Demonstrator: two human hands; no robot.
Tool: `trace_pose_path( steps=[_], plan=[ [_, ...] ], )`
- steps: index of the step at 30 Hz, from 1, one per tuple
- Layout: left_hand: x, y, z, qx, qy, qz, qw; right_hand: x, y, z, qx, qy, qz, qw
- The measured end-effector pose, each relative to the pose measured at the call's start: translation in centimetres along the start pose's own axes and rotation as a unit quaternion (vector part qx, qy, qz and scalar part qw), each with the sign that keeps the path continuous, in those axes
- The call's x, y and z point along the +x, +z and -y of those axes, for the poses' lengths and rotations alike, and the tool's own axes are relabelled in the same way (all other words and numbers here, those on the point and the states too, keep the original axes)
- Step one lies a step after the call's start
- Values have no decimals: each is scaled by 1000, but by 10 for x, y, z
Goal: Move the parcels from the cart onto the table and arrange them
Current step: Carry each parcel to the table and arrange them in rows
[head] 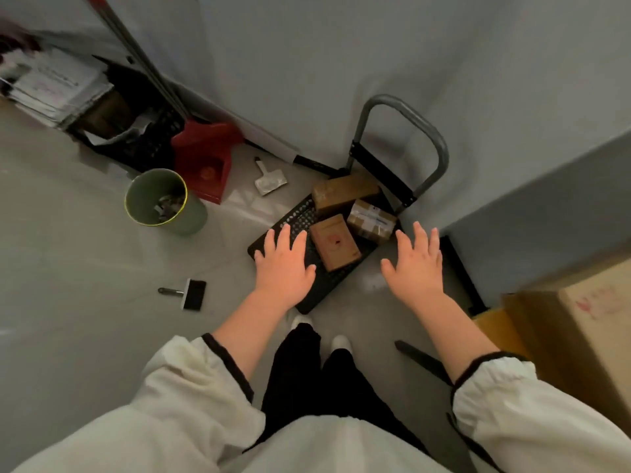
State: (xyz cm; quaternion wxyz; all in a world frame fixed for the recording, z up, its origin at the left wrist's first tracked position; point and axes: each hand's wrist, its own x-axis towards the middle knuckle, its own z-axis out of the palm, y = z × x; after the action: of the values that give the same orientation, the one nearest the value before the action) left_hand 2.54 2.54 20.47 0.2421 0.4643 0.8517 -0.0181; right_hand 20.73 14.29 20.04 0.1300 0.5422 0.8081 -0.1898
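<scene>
A black flat cart (329,279) with a grey loop handle (440,145) stands on the floor by the wall. Three brown cardboard parcels lie on its deck: a long one (345,192) at the back, a taped one with a white label (372,220) to the right, and a small one with a red mark (336,242) nearest me. My left hand (285,259) is stretched out flat above the deck, left of the small parcel. My right hand (416,259) is spread open to the right of the parcels. Both hands hold nothing.
A green bin (160,203), a red dustpan (208,162) with a long handle and a black crate (150,138) stand at the left. A brush (189,293) and a scraper (268,177) lie on the floor. Large cardboard boxes (580,322) sit at the right.
</scene>
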Motion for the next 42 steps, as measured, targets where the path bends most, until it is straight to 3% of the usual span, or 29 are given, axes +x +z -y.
trace_pose_path(
  steps=[6, 10, 13, 20, 24, 29, 31, 35, 42],
  plan=[
    [92, 59, 23, 1, 22, 59, 998, 70, 57, -2, 54, 37, 21, 998],
    [148, 131, 32, -33, -3, 83, 996, 140, 117, -16, 50, 58, 109, 991],
    [180, 205, 26, -126, -1, 123, 984, 204, 170, -35, 44, 69, 154, 985],
    [262, 340, 27, -400, -159, 75, 899, 295, 293, -56, 95, 57, 144, 983],
    [290, 388, 37, -471, -214, 91, 851, 319, 352, -62, 51, -52, 116, 991],
    [304, 413, 41, -533, -233, 126, 804, 335, 401, -62, 130, 10, 228, 965],
    [304, 416, 40, -554, -229, 126, 790, 334, 410, -61, 188, 36, 223, 956],
    [296, 408, 43, -582, -236, 122, 769, 325, 407, -54, 177, 24, 219, 959],
    [269, 335, 51, -584, -238, 87, 771, 297, 344, -20, 209, -23, 170, 963]
  ],
)
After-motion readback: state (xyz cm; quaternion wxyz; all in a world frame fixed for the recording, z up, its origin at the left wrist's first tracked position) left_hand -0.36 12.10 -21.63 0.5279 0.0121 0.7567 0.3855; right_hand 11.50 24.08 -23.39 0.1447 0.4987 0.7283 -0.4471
